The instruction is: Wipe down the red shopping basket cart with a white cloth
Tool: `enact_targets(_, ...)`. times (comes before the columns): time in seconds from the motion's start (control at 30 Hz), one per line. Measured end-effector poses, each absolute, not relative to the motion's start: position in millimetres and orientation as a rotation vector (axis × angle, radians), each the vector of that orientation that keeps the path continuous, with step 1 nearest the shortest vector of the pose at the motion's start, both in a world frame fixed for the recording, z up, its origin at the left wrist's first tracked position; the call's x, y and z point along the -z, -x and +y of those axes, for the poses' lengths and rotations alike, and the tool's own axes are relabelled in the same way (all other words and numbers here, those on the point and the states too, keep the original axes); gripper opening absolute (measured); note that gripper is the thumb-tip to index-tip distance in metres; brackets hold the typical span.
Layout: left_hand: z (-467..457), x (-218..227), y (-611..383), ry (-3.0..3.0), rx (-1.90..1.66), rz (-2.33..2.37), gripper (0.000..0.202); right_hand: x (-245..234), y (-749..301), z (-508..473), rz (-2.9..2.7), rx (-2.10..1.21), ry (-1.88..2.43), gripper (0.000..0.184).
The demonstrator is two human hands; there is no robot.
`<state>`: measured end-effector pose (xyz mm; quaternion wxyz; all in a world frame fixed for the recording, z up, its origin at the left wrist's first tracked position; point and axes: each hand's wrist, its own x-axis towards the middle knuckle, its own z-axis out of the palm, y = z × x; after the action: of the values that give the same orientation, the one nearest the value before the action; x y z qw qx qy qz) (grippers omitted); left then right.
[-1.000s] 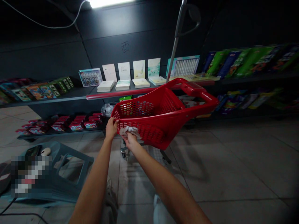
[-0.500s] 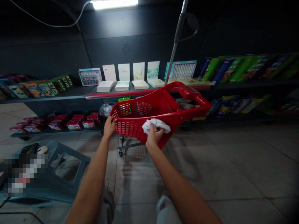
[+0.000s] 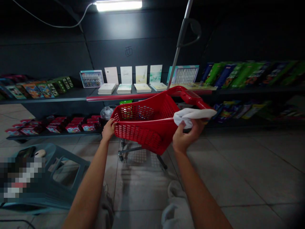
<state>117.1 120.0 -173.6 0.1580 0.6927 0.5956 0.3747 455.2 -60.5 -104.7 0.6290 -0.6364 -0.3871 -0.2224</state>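
A red plastic shopping cart (image 3: 140,130) stands in front of me, its front end to the left and its handle to the right. My left hand (image 3: 109,129) grips the rim at the cart's front corner, fingers bent over the edge. My right hand (image 3: 188,135) is closed on a white cloth (image 3: 188,114), which lies against the cart's upper side near the handle (image 3: 194,98). Part of the cloth sticks out to the right past my fingers. The cloth covers the rim where it touches.
Behind the cart runs a dark shelf (image 3: 71,93) with books (image 3: 124,88), boxes and green packages (image 3: 245,74). A metal pole (image 3: 176,57) rises behind the handle. On the left stands a blue-grey stool (image 3: 54,178) with things on it. Tiled floor (image 3: 238,178) lies around.
My right hand has moved the white cloth right and upward, from the cart's side panel to the rim by the handle. My left hand stays on the front corner.
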Motion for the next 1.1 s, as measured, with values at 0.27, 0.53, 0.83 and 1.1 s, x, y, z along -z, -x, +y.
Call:
enact_targets(0.27, 115.9, 164.6, -96.1, -1.807, -0.927, 1.903, 0.049, 56.9, -487.3, -58.8, -1.554, 0.626, 1.794, 0.035)
enact_targets(0.53, 89.5, 152.9, -154.4, -1.993, -1.092, 1.941, 0.067, 34.8, -463.1, -52.0, -1.782, 0.624, 2.055, 0.039)
enact_targets(0.83, 7.3, 125.3, -236.0, -2.5, -1.399, 1.23, 0.057, 24.3, -417.7, -61.0, -2.0, 0.461, 2.038, 0.043)
enact_targets(1.1, -38.3, 152.7, -270.5, -2.558, -1.504, 1.188, 0.113, -1.6, -388.0, -71.3, -2.283, 0.192, 1.83, 0.039)
